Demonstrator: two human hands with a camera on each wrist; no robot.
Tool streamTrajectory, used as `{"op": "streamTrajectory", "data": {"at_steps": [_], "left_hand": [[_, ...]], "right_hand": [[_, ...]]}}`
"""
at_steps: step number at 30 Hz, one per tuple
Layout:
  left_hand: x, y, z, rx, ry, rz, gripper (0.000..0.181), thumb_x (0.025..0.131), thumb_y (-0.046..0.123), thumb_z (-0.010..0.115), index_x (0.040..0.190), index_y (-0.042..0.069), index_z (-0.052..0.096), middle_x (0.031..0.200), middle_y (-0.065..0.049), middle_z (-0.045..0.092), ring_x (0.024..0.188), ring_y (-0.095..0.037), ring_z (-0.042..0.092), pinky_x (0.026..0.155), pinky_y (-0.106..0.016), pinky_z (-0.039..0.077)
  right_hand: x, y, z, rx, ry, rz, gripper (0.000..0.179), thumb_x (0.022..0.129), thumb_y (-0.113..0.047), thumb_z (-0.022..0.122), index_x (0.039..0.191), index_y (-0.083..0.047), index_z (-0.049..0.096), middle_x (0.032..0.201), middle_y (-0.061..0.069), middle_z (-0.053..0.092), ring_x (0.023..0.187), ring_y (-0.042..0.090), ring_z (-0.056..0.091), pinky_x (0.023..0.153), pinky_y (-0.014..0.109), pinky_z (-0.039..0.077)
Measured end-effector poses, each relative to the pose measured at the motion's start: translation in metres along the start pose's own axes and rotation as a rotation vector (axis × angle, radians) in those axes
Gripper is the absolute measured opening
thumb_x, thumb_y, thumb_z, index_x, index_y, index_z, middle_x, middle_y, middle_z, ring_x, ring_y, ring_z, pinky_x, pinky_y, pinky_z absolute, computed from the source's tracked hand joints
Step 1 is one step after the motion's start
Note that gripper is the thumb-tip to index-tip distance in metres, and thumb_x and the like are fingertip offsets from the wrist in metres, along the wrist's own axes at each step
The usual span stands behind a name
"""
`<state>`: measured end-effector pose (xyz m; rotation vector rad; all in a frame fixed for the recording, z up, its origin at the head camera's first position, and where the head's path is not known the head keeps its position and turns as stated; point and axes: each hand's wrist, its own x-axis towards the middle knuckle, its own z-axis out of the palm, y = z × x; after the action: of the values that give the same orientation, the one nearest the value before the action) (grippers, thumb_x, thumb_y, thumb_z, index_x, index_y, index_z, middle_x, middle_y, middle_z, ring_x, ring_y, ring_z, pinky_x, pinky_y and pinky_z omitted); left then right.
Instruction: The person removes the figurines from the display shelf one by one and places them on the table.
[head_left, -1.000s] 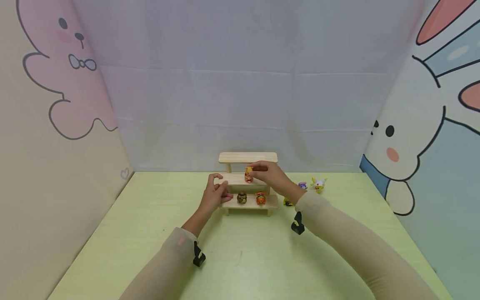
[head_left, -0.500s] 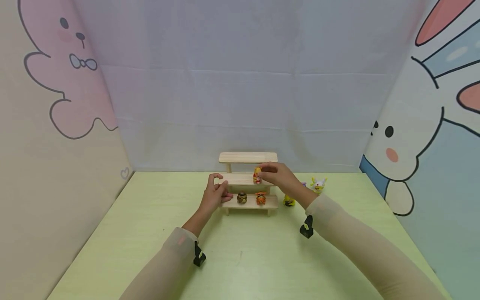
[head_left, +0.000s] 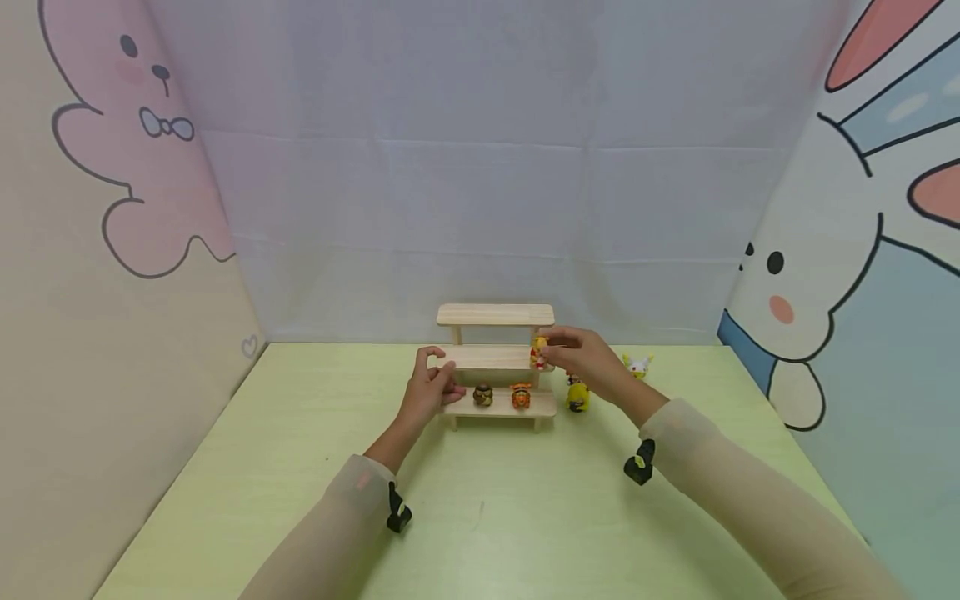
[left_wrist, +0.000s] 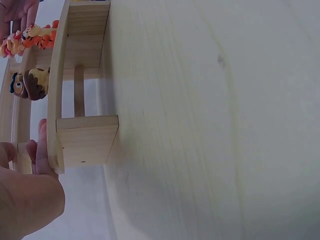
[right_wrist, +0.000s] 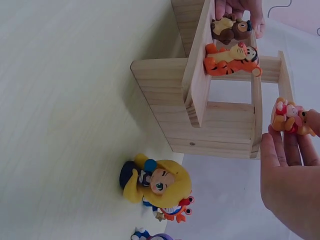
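A three-tier wooden display stand [head_left: 495,315] stands at the back of the table. My right hand [head_left: 585,358] pinches a yellow-and-red bear figurine [head_left: 537,353] at the right end of the middle tier. In the right wrist view this bear carries a small pink figure, and its base is close to the shelf; contact is unclear. My left hand [head_left: 426,390] grips the stand's left end, its fingers [left_wrist: 42,150] against the lower tier. On that lower tier sit an owl figurine [head_left: 483,395] and, to its right, an orange tiger figurine [head_left: 521,396].
Right of the stand, a yellow-haired figurine [right_wrist: 160,182] is on the table, with a red-and-blue one [right_wrist: 175,210] behind it. A white-and-yellow figurine [head_left: 637,366] stands farther right. A pale cloth [head_left: 480,183] hangs along the back edge.
My right hand has carried the bear figurine rightward along the middle tier, from near its centre to its right end. The left hand stays at the stand's left end.
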<state>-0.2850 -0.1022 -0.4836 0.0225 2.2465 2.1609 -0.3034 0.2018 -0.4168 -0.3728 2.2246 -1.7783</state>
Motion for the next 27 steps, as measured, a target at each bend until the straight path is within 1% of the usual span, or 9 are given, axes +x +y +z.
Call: {"op": "streamTrajectory", "data": {"at_steps": [1,5,9,11,13,18,21,24,27], "left_hand": [[0.000,0.000,0.000,0.000,-0.001,0.000,0.029,0.110,0.025,0.055,0.133,0.015,0.040,0.087,-0.016,0.061,0.081,-0.030,0.076,0.079,-0.041,0.066],[0.001,0.001,-0.001,0.002,-0.003,-0.002,0.030,0.110,0.026,0.055,0.134,0.015,0.040,0.090,-0.020,0.062,0.084,-0.036,0.076,0.079,-0.043,0.066],[0.001,0.002,-0.001,-0.003,-0.008,-0.004,0.031,0.109,0.025,0.055,0.135,0.016,0.039,0.093,-0.025,0.062,0.089,-0.043,0.074,0.083,-0.048,0.065],[0.001,0.002,-0.002,-0.005,-0.011,-0.004,0.033,0.110,0.025,0.055,0.136,0.015,0.038,0.093,-0.026,0.062,0.091,-0.044,0.074,0.085,-0.050,0.064],[0.002,0.001,-0.002,-0.002,-0.014,-0.001,0.035,0.110,0.025,0.054,0.138,0.013,0.037,0.092,-0.025,0.062,0.092,-0.044,0.074,0.086,-0.051,0.064],[0.002,0.000,-0.002,0.010,-0.013,-0.001,0.036,0.110,0.026,0.053,0.139,0.011,0.038,0.090,-0.020,0.062,0.088,-0.038,0.075,0.082,-0.044,0.065],[0.003,-0.002,-0.003,0.013,-0.014,-0.002,0.036,0.110,0.025,0.053,0.139,0.010,0.038,0.089,-0.017,0.062,0.085,-0.033,0.076,0.080,-0.040,0.066],[0.004,-0.003,-0.003,0.015,-0.014,-0.001,0.035,0.110,0.025,0.054,0.138,0.011,0.038,0.088,-0.015,0.062,0.082,-0.030,0.076,0.078,-0.038,0.066],[0.005,-0.004,-0.003,0.011,-0.013,-0.001,0.031,0.110,0.025,0.054,0.135,0.014,0.039,0.087,-0.014,0.062,0.080,-0.028,0.076,0.075,-0.035,0.066]], "right_hand": [[-0.001,0.000,-0.001,0.008,0.001,0.001,0.049,0.105,-0.026,0.065,0.147,-0.005,0.052,0.138,0.014,0.059,0.119,0.024,0.064,0.108,0.051,0.051],[-0.004,0.001,-0.005,0.071,0.001,-0.004,0.049,0.105,-0.020,0.065,0.147,0.001,0.051,0.135,0.015,0.058,0.118,0.023,0.062,0.108,0.036,0.053],[-0.007,0.002,-0.009,0.078,0.004,-0.001,0.048,0.105,-0.020,0.065,0.146,0.002,0.051,0.135,0.015,0.058,0.118,0.020,0.062,0.102,0.027,0.055],[-0.008,0.003,-0.011,0.068,0.005,0.007,0.049,0.105,-0.021,0.065,0.146,0.000,0.051,0.136,0.015,0.057,0.119,0.020,0.062,0.103,0.028,0.055],[-0.010,0.003,-0.012,0.057,0.007,0.012,0.050,0.105,-0.023,0.065,0.147,0.001,0.051,0.138,0.017,0.056,0.121,0.021,0.061,0.107,0.033,0.053],[-0.014,0.003,-0.017,0.034,0.022,0.022,0.051,0.105,-0.024,0.065,0.147,0.001,0.050,0.140,0.019,0.054,0.121,0.024,0.061,0.117,0.048,0.044],[-0.017,0.006,-0.021,0.021,0.034,0.029,0.049,0.106,-0.023,0.064,0.147,0.000,0.050,0.140,0.020,0.054,0.119,0.022,0.062,0.116,0.048,0.045],[-0.019,0.010,-0.026,0.016,0.041,0.032,0.049,0.106,-0.022,0.063,0.148,0.001,0.049,0.142,0.021,0.052,0.117,0.021,0.064,0.112,0.040,0.050],[-0.022,0.015,-0.030,0.033,0.041,0.031,0.052,0.106,-0.021,0.063,0.149,0.003,0.047,0.145,0.022,0.050,0.117,0.019,0.063,0.110,0.034,0.051]]}}
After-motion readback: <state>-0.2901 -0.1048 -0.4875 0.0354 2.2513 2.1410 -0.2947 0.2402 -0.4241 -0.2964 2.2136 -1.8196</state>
